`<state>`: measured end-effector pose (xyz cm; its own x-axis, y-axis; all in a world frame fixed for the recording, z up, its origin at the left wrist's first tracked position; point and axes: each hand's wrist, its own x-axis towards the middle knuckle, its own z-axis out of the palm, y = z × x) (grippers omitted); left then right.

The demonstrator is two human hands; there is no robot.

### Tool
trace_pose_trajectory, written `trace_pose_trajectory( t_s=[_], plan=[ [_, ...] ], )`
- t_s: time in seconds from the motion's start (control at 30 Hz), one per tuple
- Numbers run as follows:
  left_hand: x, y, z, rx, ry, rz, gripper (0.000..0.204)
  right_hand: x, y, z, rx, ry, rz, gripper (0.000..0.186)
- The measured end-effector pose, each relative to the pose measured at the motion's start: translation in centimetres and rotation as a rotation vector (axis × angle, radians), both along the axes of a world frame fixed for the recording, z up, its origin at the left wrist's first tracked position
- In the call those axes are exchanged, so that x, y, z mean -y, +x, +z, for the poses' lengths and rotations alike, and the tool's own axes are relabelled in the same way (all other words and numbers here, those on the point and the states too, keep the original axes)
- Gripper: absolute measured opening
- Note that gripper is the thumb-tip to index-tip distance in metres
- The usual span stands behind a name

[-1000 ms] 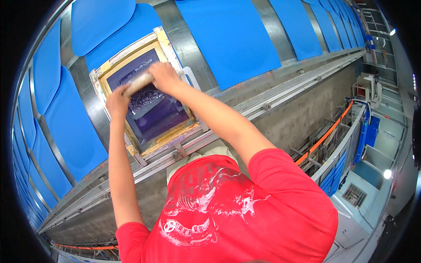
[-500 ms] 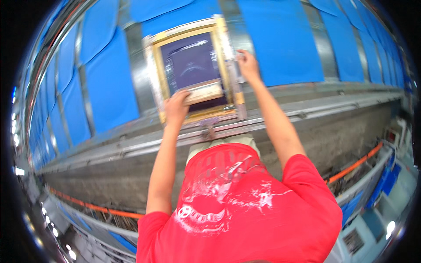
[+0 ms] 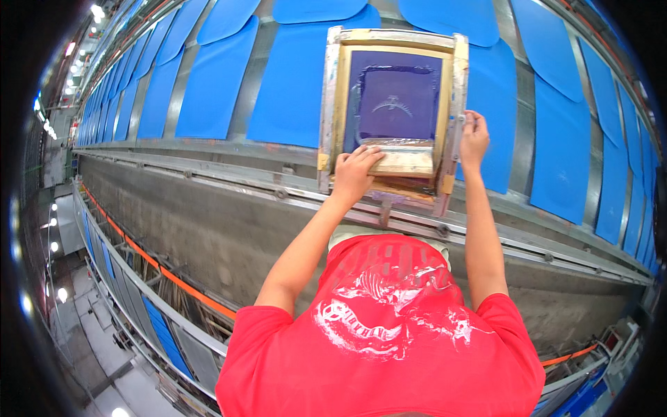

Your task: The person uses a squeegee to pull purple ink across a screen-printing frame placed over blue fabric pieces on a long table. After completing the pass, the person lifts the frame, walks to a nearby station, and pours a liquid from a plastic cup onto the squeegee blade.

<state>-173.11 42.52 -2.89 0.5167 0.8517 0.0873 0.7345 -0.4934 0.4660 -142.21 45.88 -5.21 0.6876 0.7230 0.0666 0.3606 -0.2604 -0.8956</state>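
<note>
A screen printing frame (image 3: pixel 335 97) with pale, worn edges and purple mesh (image 3: pixel 396 87) lies on the long table. A curved pale design shows in the mesh. Inside, across its near end, sits a squeegee (image 3: pixel 406 160) with a wooden handle. My left hand (image 3: pixel 356 170) is closed over the squeegee's left end, its fingers wrapped on the top. At the frame's right edge, my right hand (image 3: pixel 474 142) has its fingers curled against the side rail; the thumb's contact is partly hidden.
Blue sheets (image 3: pixel 215 83) lie in a row along the table, with bare metal strips (image 3: pixel 243 90) between them. A metal rail (image 3: pixel 278 193) runs along the near edge. Behind me, another long table with an orange strip (image 3: pixel 187 288) borders the aisle.
My view has turned, so the frame appears farther right and straighter. My right hand has come closer against the frame's side rail. My left hand stays on the squeegee.
</note>
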Motion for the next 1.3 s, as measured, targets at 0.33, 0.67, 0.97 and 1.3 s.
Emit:
trace_pose_trajectory(
  t_s=[0.33, 0.67, 0.97, 1.3],
  plan=[
    [-2.3, -2.9, -1.4, -0.096, 0.147, -0.095, 0.055, -0.3, -2.5, -3.2, -0.007, 0.002, -0.042, 0.02],
    [0.0, -6.9, -0.2, -0.1, 0.143, -0.223, 0.055, -0.5, -2.2, -3.4, 0.011, -0.174, -0.037, 0.021],
    [-17.8, 1.2, 1.9, -0.172, -0.242, -0.066, 0.036, -7.1, -2.1, 6.2, 0.5, -0.357, 0.708, 0.072],
    [-14.6, 0.1, -2.7, -0.104, 0.105, -0.179, 0.04, -0.2, -8.8, -1.2, 0.697, -0.28, 0.541, 0.042]
  ],
)
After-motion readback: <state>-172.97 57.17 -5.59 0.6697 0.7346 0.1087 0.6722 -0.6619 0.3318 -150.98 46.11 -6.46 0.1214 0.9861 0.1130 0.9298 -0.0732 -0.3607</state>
